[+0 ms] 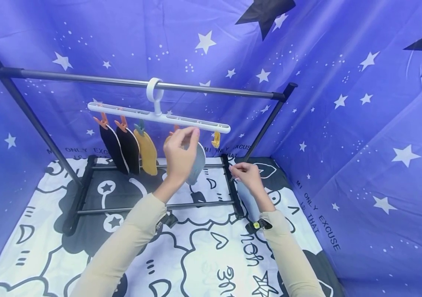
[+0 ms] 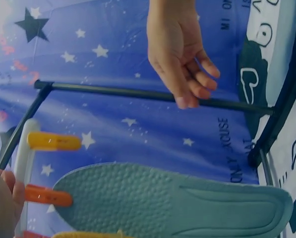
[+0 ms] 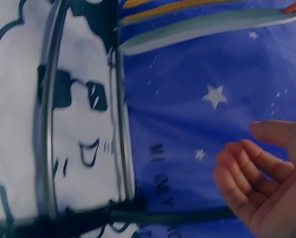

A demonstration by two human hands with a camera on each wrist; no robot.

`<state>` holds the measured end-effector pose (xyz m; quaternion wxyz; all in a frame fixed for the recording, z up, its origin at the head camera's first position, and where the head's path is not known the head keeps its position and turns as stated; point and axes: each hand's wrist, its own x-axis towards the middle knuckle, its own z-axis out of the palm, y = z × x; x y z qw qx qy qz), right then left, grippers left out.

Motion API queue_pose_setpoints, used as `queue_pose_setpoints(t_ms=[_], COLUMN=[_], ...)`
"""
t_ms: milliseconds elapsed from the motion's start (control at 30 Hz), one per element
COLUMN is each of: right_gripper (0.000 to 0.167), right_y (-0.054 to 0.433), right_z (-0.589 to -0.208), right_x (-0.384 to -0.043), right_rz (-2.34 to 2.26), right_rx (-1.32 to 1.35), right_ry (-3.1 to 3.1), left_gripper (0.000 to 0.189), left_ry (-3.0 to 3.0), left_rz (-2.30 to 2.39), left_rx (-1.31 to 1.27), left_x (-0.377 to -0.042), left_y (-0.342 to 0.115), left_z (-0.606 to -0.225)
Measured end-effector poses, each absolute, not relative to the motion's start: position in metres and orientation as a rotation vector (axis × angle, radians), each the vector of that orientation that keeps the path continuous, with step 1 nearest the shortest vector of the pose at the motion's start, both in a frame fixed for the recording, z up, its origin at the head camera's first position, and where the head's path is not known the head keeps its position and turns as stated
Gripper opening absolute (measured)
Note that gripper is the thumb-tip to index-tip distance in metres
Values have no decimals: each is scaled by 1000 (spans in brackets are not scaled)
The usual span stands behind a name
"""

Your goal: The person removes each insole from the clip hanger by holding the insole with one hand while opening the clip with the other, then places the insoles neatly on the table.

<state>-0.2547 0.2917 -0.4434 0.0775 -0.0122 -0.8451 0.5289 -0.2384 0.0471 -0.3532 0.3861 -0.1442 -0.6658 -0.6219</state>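
A white hanger (image 1: 122, 110) hangs by its ring from the rack's top bar. My left hand (image 1: 181, 154) is at its right half, fingers curled at the bar beside an orange clip (image 2: 48, 196). That clip bites the end of a grey-green insole (image 2: 123, 198), partly hidden behind the hand in the head view. Farther right on the hanger, a yellow clip (image 1: 216, 140) dangles with nothing in it. My right hand (image 1: 248, 175) is in the air right of the hanger, its fingers loosely curled and empty. Below it a grey-blue insole (image 1: 247, 200) lies on the patterned sheet.
Two black insoles (image 1: 112, 148) and a yellow insole (image 1: 146, 152) hang from clips on the hanger's left half. The dark metal rack (image 1: 73, 80) stands on the patterned sheet (image 1: 203, 255). Blue star-printed curtains (image 1: 366, 136) surround it.
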Motion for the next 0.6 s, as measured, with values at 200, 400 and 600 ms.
queue_pose_setpoints(t_ms=[200, 400, 600], right_gripper=[26, 30, 36], right_y=[267, 248, 233], right_z=[-429, -422, -424], right_x=[-252, -248, -249], right_rz=[1705, 1808, 1840], right_rx=[255, 566, 689], right_ry=[-2401, -2379, -2398], left_gripper=[20, 23, 30], left_ry=[-1718, -1841, -1969], left_rz=[-1583, -1596, -1651], left_rx=[-277, -283, -319], left_x=[-237, -233, -233], left_y=[35, 30, 26], left_z=[-356, -360, -359])
